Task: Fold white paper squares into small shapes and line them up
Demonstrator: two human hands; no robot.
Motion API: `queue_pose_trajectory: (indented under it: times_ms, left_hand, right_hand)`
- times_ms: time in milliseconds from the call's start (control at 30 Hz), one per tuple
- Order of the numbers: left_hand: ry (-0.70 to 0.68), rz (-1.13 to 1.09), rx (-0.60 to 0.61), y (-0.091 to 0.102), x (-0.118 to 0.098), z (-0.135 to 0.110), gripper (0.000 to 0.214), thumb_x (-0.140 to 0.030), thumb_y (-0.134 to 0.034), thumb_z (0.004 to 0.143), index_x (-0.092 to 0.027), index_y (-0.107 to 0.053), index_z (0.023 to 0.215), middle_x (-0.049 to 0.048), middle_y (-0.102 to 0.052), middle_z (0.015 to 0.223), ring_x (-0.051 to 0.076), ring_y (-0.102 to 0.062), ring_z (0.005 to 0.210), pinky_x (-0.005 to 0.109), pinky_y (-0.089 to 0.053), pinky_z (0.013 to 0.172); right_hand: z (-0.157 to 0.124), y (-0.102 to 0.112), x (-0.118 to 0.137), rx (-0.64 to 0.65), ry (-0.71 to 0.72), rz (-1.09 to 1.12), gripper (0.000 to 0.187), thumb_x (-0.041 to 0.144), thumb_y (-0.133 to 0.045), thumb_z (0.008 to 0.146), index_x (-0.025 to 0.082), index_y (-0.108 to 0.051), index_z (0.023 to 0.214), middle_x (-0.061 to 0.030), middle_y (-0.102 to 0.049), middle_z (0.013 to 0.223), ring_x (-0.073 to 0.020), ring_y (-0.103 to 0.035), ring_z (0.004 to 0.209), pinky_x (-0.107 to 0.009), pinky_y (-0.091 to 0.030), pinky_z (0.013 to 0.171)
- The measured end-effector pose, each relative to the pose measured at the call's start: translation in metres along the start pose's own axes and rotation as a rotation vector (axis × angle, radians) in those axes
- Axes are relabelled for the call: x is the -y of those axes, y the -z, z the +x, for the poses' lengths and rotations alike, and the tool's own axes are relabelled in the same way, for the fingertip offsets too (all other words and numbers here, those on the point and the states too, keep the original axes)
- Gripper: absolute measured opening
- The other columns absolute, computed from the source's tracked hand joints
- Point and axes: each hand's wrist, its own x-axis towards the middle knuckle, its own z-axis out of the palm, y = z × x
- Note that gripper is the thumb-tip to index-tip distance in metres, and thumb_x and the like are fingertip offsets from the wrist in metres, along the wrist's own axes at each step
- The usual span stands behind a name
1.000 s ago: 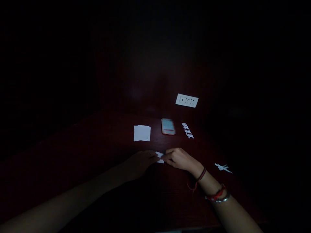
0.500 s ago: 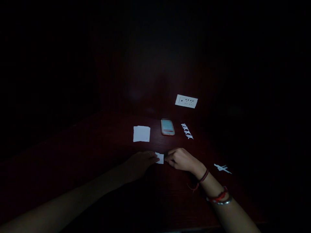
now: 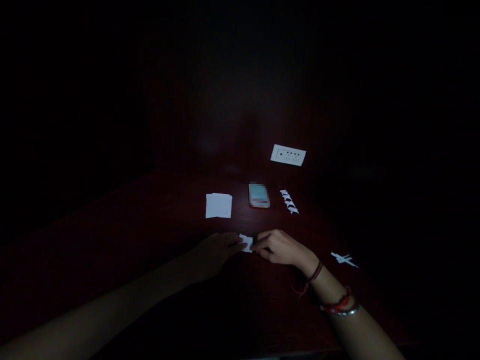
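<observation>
A small piece of white paper [image 3: 246,243] lies on the dark red table between my two hands. My left hand [image 3: 219,251] has its fingers and thumb on the paper's left side, holding it against the tabletop. At the right edge of the same paper, my right hand [image 3: 276,246] is closed with its fingertips pinching the edge. Part of the paper is hidden under the fingers. Just beyond the hands rests a stack of white paper sheets [image 3: 218,205].
A phone-like object with a blurred light-blue screen [image 3: 258,195] lies behind the paper. Right of it is a row of folded white paper pieces [image 3: 289,202]. Thin paper strips [image 3: 344,259] lie farther right. A socket panel [image 3: 288,155] is on the back wall. The surroundings are very dark.
My right hand's fingertips have moved slightly left, from beside the paper onto its right edge. My left hand stays in place on the paper.
</observation>
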Motion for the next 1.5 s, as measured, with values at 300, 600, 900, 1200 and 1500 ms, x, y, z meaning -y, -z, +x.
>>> queue_pose_trajectory:
  times_ms: [300,600,900,1200,1500]
  left_hand:
    - [-0.002,-0.017,-0.011,0.003,0.000,0.001,0.056,-0.001,-0.038,0.071,-0.025,-0.033,0.122,0.0021,-0.036,0.126,0.019,-0.031,0.115,0.035,-0.028,0.090]
    - [-0.003,-0.021,-0.011,0.001,0.001,0.001,0.055,-0.002,-0.040,0.071,-0.025,-0.034,0.121,0.0023,-0.036,0.126,0.019,-0.032,0.114,0.035,-0.029,0.089]
    - [0.009,-0.015,-0.014,0.000,0.002,0.001,0.055,-0.003,-0.041,0.072,-0.025,-0.034,0.121,0.0020,-0.036,0.126,0.019,-0.032,0.114,0.034,-0.029,0.091]
    - [0.001,0.003,-0.016,-0.008,0.006,0.003,0.055,-0.005,-0.041,0.073,-0.026,-0.031,0.123,0.0034,-0.036,0.126,0.020,-0.032,0.115,0.036,-0.029,0.091]
    - [0.015,0.015,-0.015,-0.006,0.004,0.003,0.051,-0.006,-0.040,0.074,-0.024,-0.035,0.121,0.0047,-0.037,0.124,0.020,-0.034,0.113,0.035,-0.030,0.089]
  right_hand:
    - [0.001,0.002,0.003,-0.042,-0.022,0.033,0.024,0.012,-0.042,0.077,0.016,-0.060,0.093,-0.0035,-0.059,0.086,-0.0100,-0.053,0.073,-0.019,-0.038,0.067]
    - [0.002,0.001,0.002,0.023,0.036,0.133,0.026,0.009,-0.043,0.074,0.014,-0.062,0.091,-0.0043,-0.062,0.085,-0.0102,-0.055,0.074,-0.018,-0.040,0.068]
    - [0.002,0.001,0.002,-0.008,0.017,0.114,0.025,0.010,-0.043,0.074,0.014,-0.062,0.089,-0.0036,-0.062,0.083,-0.0097,-0.055,0.072,-0.018,-0.039,0.067]
    - [0.003,-0.001,0.001,-0.026,-0.052,0.031,0.024,0.013,-0.043,0.077,0.017,-0.059,0.094,-0.0040,-0.059,0.083,-0.0109,-0.054,0.073,-0.019,-0.037,0.067]
    - [0.002,0.000,0.002,-0.015,0.001,0.085,0.021,0.010,-0.042,0.075,0.014,-0.062,0.082,-0.0029,-0.061,0.078,-0.0101,-0.053,0.069,-0.018,-0.038,0.064]
